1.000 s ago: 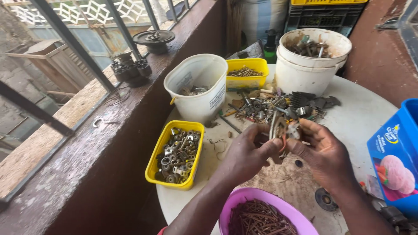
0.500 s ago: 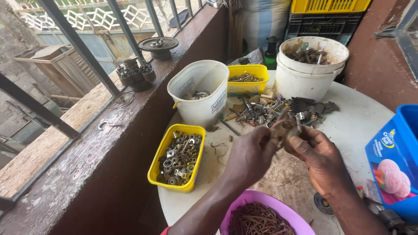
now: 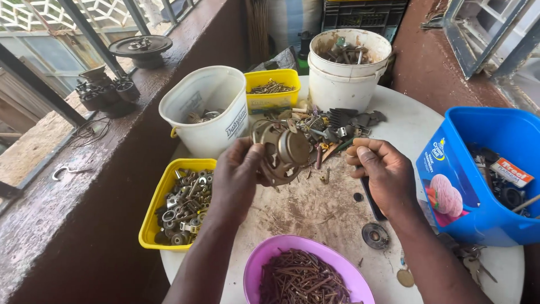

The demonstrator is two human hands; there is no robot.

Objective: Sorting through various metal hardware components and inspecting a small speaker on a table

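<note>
rusty round metal part [image 3: 281, 151] with dome centre.

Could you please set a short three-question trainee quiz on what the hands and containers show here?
1. True or false: the left hand holds a round rusty metal part.
2. What fills the purple bowl? A nails, B washers, C water.
3. Which colour is the tub beside the right hand?

Key: 1 true; 2 A; 3 blue.
</note>
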